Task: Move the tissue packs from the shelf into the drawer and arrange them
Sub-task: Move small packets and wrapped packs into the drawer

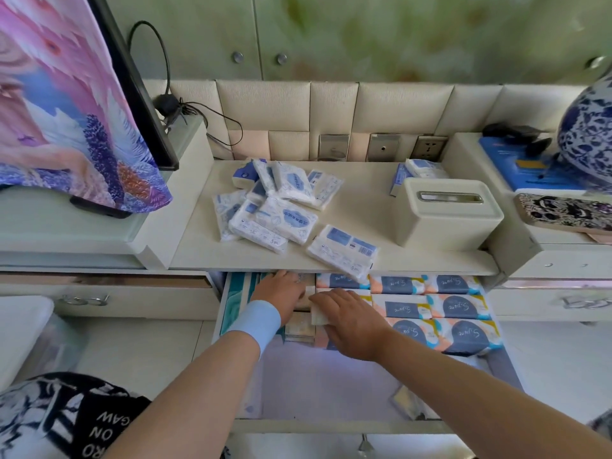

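Several white-and-blue tissue packs (275, 207) lie in a loose heap on the cream shelf (364, 207), and one pack (344, 251) hangs over its front edge. Below, the open drawer (331, 422) holds rows of navy-and-orange tissue packs (460, 306) on its right side. My left hand (281, 291) lies flat on items at the drawer's back left. My right hand (351, 321) rests beside it, fingers on a small pale pack (318, 315) in the drawer's middle. What lies under both palms is hidden.
A cream tissue box (443, 210) stands on the shelf's right, with two more packs (417, 172) behind it. A cloth-draped screen (66, 94) is at left, a blue-and-white vase (589, 127) at right. A teal pack (238, 299) fills the drawer's left side.
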A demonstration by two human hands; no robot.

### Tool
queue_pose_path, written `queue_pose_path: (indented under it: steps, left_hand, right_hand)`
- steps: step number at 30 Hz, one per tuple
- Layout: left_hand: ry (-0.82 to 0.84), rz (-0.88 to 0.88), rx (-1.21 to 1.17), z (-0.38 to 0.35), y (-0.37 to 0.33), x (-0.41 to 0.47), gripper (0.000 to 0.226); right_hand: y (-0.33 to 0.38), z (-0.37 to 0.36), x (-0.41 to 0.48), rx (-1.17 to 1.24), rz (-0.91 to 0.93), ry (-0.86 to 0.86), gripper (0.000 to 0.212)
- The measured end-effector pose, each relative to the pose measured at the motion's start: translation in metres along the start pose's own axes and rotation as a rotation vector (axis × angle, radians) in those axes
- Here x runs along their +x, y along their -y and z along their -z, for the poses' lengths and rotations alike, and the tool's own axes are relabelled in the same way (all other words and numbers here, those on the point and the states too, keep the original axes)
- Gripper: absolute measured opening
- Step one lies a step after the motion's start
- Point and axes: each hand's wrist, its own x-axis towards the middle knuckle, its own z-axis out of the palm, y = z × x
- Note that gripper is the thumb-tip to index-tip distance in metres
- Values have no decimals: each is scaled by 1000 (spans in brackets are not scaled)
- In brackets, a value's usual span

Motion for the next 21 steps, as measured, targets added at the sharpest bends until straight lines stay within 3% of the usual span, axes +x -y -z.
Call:
queue_pose_path:
  steps: [4,9,14,18,21]
  left_hand:
    - [-17,67,-139,0,15,-18,46]
    - [-22,96,-172,-6,21,-38,39]
    - [-35,44,-191,-10,20,-47,32]
    - [15,-40,-120,-11,16,-43,49]
    - [39,-67,3,-9,10,-35,44]
  right_hand:
    - [19,1,14,61,76,75,48]
    - [31,-8,32,64,18,175,46]
    - [27,-13,45,-141,45,66,26]
    - [26,-13,48,-214,-127,32,31]
    - [23,-17,46,-209,-149,53,31]
